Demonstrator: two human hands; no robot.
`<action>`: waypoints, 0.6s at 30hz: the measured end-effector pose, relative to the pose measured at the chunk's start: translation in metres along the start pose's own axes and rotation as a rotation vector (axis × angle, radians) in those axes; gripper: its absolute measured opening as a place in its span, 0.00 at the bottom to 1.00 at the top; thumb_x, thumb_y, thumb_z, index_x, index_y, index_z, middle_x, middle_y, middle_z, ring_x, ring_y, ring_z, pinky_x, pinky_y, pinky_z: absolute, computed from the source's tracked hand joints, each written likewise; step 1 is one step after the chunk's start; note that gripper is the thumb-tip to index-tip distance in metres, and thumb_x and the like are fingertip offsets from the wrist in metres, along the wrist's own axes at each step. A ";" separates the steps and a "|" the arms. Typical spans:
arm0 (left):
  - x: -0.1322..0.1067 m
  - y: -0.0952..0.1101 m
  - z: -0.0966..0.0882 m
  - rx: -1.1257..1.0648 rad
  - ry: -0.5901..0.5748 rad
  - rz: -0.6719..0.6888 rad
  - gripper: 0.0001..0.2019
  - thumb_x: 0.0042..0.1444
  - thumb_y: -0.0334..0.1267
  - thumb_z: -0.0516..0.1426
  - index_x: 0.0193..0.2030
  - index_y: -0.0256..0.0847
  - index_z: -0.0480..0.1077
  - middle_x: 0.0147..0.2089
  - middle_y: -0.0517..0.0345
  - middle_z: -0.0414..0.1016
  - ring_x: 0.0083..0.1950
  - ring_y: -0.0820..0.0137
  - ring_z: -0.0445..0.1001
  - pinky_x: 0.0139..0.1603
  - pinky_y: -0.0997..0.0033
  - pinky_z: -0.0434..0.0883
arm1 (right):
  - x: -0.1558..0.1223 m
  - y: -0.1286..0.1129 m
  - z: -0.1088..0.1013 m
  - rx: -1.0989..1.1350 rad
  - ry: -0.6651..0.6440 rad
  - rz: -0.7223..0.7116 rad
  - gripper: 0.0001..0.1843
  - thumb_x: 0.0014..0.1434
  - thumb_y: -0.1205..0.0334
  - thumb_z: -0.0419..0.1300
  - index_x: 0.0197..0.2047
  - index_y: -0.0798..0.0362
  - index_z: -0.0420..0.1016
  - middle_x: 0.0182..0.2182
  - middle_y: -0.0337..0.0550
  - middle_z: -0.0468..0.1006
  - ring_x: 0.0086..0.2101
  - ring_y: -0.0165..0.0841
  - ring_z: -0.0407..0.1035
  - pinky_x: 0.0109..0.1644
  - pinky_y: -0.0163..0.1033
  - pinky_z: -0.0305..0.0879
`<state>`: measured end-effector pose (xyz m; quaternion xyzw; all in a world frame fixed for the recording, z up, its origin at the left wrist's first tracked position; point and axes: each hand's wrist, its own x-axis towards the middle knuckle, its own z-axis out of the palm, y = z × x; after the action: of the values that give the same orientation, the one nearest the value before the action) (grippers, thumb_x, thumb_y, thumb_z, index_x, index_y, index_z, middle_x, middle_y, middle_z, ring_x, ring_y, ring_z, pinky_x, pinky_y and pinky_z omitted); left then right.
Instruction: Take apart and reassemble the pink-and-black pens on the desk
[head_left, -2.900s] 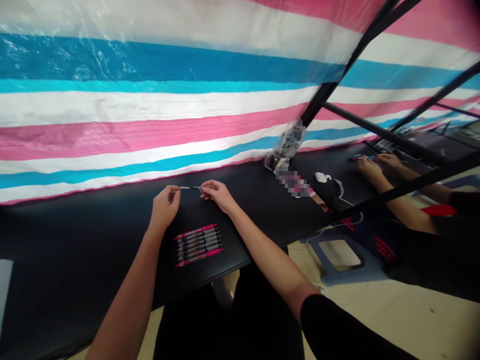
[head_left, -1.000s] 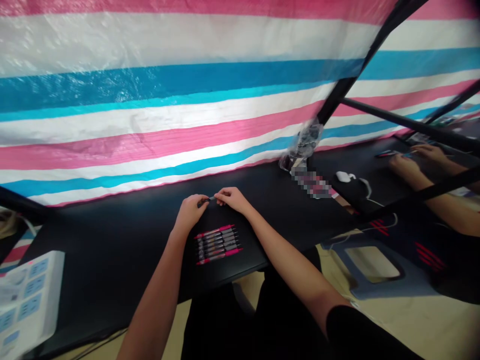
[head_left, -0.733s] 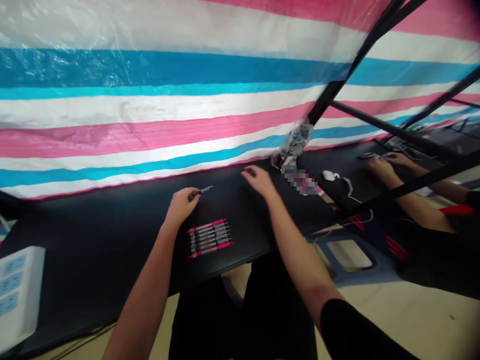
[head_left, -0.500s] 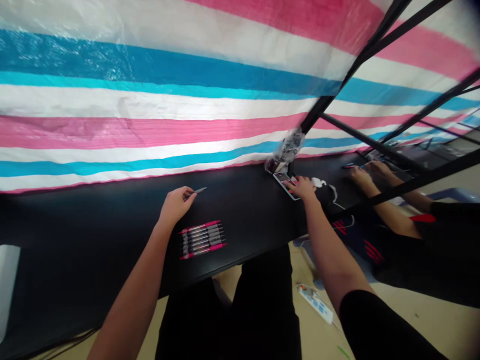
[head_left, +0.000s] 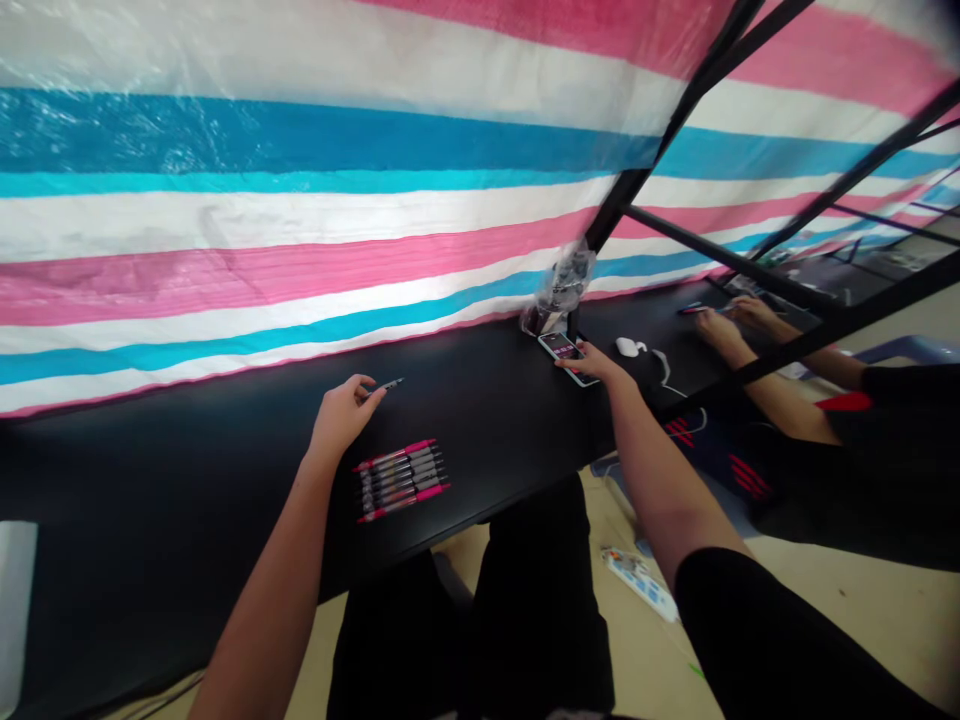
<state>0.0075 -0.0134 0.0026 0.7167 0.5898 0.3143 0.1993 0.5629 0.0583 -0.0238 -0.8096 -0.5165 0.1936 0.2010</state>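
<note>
My left hand (head_left: 346, 408) rests over the black tabletop, its fingers closed around a grey pen (head_left: 394, 383) whose tip points right. Just in front of me lies a neat row of several pens (head_left: 400, 480), grey ones in the middle and pink ones at both outer sides. Farther right, a phone (head_left: 559, 346) with a lit screen lies at the back of the table. My right hand (head_left: 598, 363) grips its near right end, with fingers over part of the screen.
Beside the phone stands a clear plastic-wrapped item (head_left: 568, 283) against a black metal post (head_left: 611, 208). A white earbud case (head_left: 628, 347) and a white cable (head_left: 664, 370) lie farther right. Another person's hands (head_left: 720, 332) work there. A power strip (head_left: 640, 583) lies on the floor.
My right hand has shifted from fingers spread over the phone's screen to its near edge, uncovering more of the display. My left hand stays about where it was with the pen. The view has tilted slightly.
</note>
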 end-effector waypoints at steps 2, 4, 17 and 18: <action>0.000 0.000 0.001 0.005 -0.015 0.001 0.16 0.59 0.52 0.61 0.45 0.42 0.76 0.29 0.58 0.76 0.32 0.64 0.74 0.35 0.68 0.66 | 0.002 0.003 0.000 0.071 -0.071 0.012 0.43 0.55 0.55 0.73 0.68 0.66 0.65 0.57 0.68 0.76 0.46 0.40 0.76 0.50 0.39 0.68; -0.001 0.001 0.000 0.010 -0.024 0.003 0.14 0.60 0.51 0.60 0.43 0.42 0.75 0.28 0.59 0.75 0.31 0.65 0.73 0.34 0.68 0.65 | 0.003 0.005 0.000 0.103 -0.094 0.023 0.45 0.55 0.54 0.73 0.70 0.63 0.63 0.60 0.68 0.74 0.47 0.39 0.75 0.51 0.39 0.68; 0.000 -0.007 0.000 0.000 0.004 -0.020 0.17 0.63 0.54 0.57 0.46 0.43 0.74 0.29 0.58 0.76 0.32 0.63 0.75 0.34 0.68 0.65 | 0.000 0.003 0.000 0.063 -0.093 0.042 0.44 0.55 0.50 0.73 0.69 0.59 0.65 0.56 0.61 0.78 0.46 0.39 0.75 0.53 0.41 0.67; 0.000 -0.007 0.000 -0.005 0.003 -0.020 0.17 0.61 0.53 0.58 0.46 0.43 0.73 0.29 0.59 0.75 0.32 0.64 0.74 0.34 0.68 0.65 | -0.001 0.003 0.000 0.053 -0.087 0.032 0.44 0.55 0.49 0.73 0.69 0.59 0.65 0.57 0.62 0.77 0.48 0.40 0.75 0.54 0.41 0.66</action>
<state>0.0030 -0.0118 -0.0020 0.7098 0.5966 0.3147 0.2033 0.5652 0.0565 -0.0252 -0.8029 -0.5064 0.2455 0.1967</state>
